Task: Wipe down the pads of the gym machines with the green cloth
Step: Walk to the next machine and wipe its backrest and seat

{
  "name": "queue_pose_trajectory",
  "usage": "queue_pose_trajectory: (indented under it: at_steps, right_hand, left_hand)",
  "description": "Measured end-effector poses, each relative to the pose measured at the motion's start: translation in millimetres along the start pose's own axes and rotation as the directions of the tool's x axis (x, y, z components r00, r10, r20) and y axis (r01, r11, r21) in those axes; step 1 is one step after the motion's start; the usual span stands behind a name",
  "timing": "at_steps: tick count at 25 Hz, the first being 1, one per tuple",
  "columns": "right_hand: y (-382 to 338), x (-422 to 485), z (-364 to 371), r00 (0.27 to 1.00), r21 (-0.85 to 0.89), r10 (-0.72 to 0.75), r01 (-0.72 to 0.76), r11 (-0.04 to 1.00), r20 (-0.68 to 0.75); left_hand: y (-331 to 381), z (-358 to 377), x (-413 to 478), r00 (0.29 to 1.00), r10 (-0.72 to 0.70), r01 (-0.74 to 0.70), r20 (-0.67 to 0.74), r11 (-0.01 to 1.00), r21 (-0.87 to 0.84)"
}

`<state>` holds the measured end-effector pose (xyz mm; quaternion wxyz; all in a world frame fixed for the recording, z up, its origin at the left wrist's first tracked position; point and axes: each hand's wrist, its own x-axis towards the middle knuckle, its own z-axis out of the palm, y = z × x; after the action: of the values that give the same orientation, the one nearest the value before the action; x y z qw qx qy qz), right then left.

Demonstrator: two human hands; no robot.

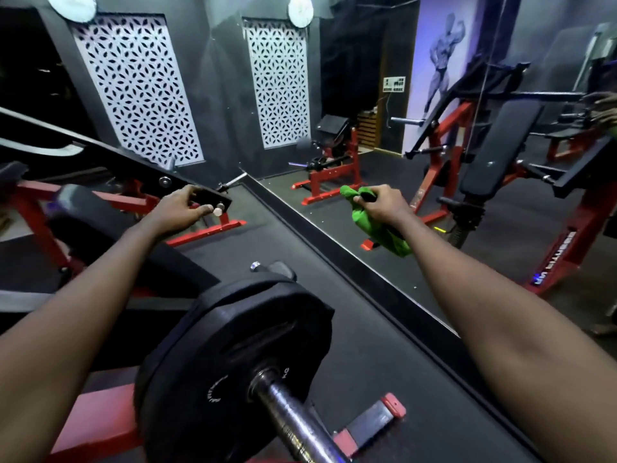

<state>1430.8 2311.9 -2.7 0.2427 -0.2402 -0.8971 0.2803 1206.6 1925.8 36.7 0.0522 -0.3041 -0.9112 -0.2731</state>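
Green cloth (379, 230) hung bunched in the clenched right hand (379, 203), the black pad (83, 218) lying leftward under the left hand (180, 210) gripping a lever (213, 198).

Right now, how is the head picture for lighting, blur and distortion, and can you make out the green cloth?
Head view: dim overall, with violet light on the far wall at right; wide-angle bending tilts the patterned wall panels; the pad at far left is smeared by blur; the green cloth in the right hand reads clearly.
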Motion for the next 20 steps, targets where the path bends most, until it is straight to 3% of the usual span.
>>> queue_pose_trajectory:
  at_steps: [7,14,17,20]
  right_hand:
    - [27.2,89.3,49.3,0.965,0.087,-0.188,0.174,0.981,0.186]
    - [36.4,168.8,74.2,0.869,0.204,-0.390,0.340,0.918,0.306]
    - [22.7,195.9,89.9,0.852,0.256,-0.417,0.346,0.903,0.318]
    - [3.7,223.3,114.9,0.791,0.290,-0.497,0.412,0.864,0.358]
  left_hand:
    - [3.9,10.4,1.3,0.973,-0.204,0.217,-0.103,0.966,0.137]
    - [48.8,9.0,-17.5,0.883,-0.402,0.448,-0.244,0.875,0.181]
    - [48.0,8.7,-25.3,0.839,-0.474,0.527,-0.266,0.830,0.182]
    - [43.4,7.8,-18.5,0.789,-0.528,0.594,-0.313,0.786,0.172]
